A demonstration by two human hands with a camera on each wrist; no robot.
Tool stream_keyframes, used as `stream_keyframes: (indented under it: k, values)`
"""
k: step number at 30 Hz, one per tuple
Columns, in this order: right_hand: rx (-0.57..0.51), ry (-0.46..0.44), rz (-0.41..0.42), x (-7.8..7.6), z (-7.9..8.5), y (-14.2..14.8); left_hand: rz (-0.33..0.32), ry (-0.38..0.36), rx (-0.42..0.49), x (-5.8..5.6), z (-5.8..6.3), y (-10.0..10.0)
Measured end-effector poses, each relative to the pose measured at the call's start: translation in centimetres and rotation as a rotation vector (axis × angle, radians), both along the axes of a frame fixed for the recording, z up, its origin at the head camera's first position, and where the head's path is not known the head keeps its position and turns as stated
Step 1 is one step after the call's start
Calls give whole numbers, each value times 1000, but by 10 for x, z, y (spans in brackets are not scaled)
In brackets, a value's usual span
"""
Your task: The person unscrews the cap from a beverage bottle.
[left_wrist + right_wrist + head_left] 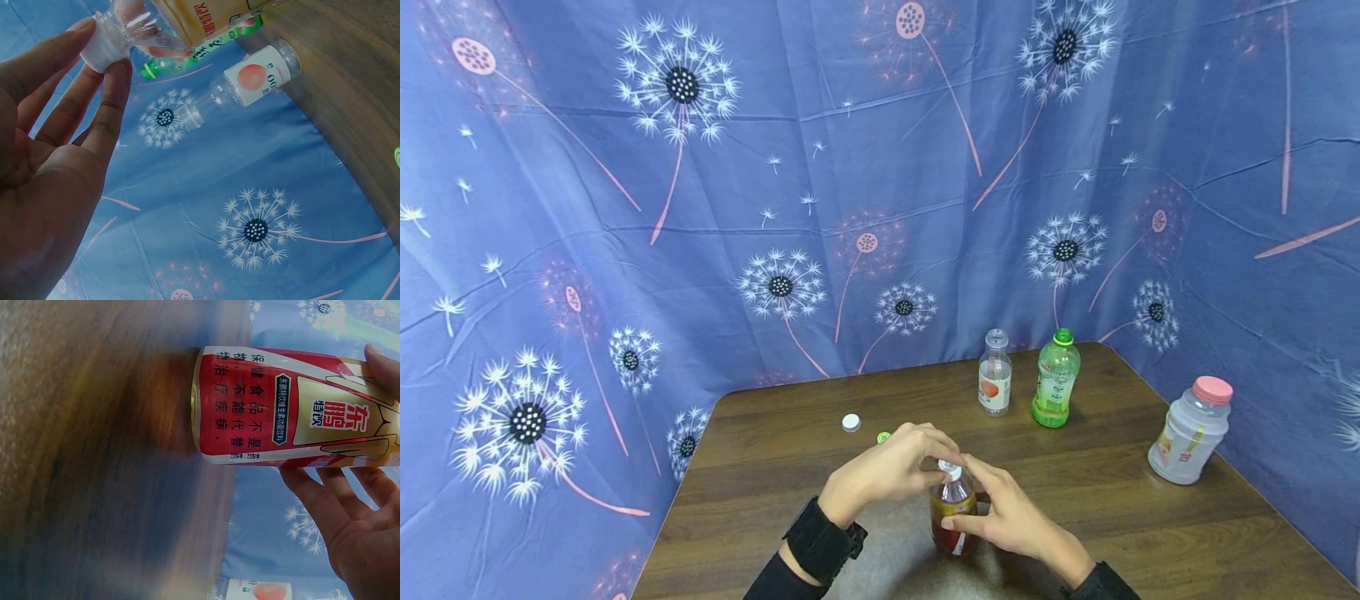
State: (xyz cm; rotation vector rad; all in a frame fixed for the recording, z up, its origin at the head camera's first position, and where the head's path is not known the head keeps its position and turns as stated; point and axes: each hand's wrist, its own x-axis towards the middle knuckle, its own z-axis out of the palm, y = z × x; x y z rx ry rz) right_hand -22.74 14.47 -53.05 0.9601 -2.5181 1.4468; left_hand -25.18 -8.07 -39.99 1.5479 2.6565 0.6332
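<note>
A drink bottle [952,527] with a red and gold label stands upright at the table's near side in the head view. Its white cap [103,45] is pinched between the thumb and fingers of my left hand [887,471], which comes over the top from the left. My right hand [1011,508] grips the bottle's body from the right, thumb on the near side. In the right wrist view the red and gold label [300,409] faces the camera, with right-hand fingers [312,494] along one side.
On the wooden table [760,483], a white cap [851,422] and a green cap [883,437] lie beyond my left hand. A capless clear bottle [995,379] and a green bottle [1056,383] stand at the back. A pink-lidded jar [1191,433] is at right.
</note>
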Motion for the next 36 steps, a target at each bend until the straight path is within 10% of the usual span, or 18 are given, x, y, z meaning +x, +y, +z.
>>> stream_keyframes:
  k: [13,24,36]
  values:
    - [9,11,-25,4,0,-3,63,172,26,15,-9,-4]
    - [40,29,-99,8,5,7,146,164,29,25,-17,-18]
    - [161,68,-427,2,20,48,182,55,31,25,-27,-36]
